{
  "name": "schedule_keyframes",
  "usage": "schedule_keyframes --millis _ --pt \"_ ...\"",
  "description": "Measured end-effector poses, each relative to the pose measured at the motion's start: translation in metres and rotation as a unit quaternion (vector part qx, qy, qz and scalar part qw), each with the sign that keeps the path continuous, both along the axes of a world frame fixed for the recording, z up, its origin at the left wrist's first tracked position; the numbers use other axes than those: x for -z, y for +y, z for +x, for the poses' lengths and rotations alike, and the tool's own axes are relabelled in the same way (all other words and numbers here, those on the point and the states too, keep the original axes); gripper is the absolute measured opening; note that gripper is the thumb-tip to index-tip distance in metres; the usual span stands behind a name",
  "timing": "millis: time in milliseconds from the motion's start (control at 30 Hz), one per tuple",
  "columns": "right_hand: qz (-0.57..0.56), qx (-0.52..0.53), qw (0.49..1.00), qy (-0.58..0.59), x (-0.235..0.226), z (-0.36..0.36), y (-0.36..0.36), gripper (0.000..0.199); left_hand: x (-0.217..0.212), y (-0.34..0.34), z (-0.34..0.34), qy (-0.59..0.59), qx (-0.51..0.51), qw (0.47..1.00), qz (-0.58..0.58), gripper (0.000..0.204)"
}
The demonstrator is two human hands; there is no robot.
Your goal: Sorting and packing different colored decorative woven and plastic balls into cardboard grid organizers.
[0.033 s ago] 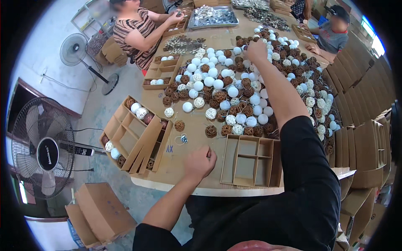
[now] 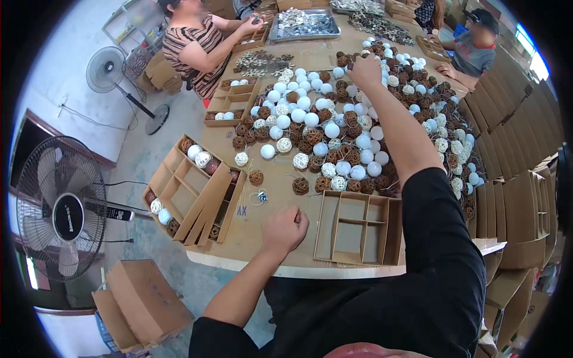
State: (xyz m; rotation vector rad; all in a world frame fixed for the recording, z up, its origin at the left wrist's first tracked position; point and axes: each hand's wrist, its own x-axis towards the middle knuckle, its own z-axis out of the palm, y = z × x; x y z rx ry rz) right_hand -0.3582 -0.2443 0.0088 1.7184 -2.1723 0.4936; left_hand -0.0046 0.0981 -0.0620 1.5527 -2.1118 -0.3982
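My left hand [image 2: 285,229] rests on the table near its front edge, fingers curled; what they enclose, if anything, is hidden. A shallow cardboard box [image 2: 352,235] with several empty compartments lies to its right. Just beyond the hand are a small blue-and-white pine cone [image 2: 262,196] with a string loop and a brown wicker ball [image 2: 256,177]. My right arm stretches far over a heap of white balls [image 2: 311,120], brown wicker balls and cream woven balls. Its hand [image 2: 365,68] is at the heap's far part, fingers bent down among the balls, their tips hidden.
A partly filled divided box [image 2: 182,185], with loose cardboard strips across it, stands at the left table edge. Another divided box [image 2: 233,101] lies beyond. Co-workers sit at far left and right. Stacked cardboard trays [image 2: 513,113] line the right; a fan [image 2: 67,212] stands left.
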Motion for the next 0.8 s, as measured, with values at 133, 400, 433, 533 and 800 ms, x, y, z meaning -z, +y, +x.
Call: schedule_keyframes --millis 133,400,433,533,800 --pt "-0.042 -0.071 0.994 -0.066 -0.040 0.030 0.054 0.047 0.008 0.001 -0.002 -0.014 -0.015 1.000 0.011 0.025" --pt "-0.018 -0.357 0.895 -0.266 -0.057 0.100 0.324 0.048 -0.011 0.012 0.000 0.242 0.019 0.970 0.014 0.032" --pt "0.040 -0.378 0.867 -0.323 -0.054 0.099 0.348 0.051 -0.031 0.021 -0.006 0.262 0.072 0.962 -0.011 0.041" --pt "0.096 -0.361 0.788 -0.490 -0.040 0.100 0.405 0.050 -0.072 0.029 -0.021 0.210 0.241 0.940 -0.122 0.053" --pt "0.120 -0.312 0.684 -0.648 -0.008 0.095 0.463 0.051 -0.090 0.037 -0.044 0.282 0.386 0.877 -0.046 0.049"
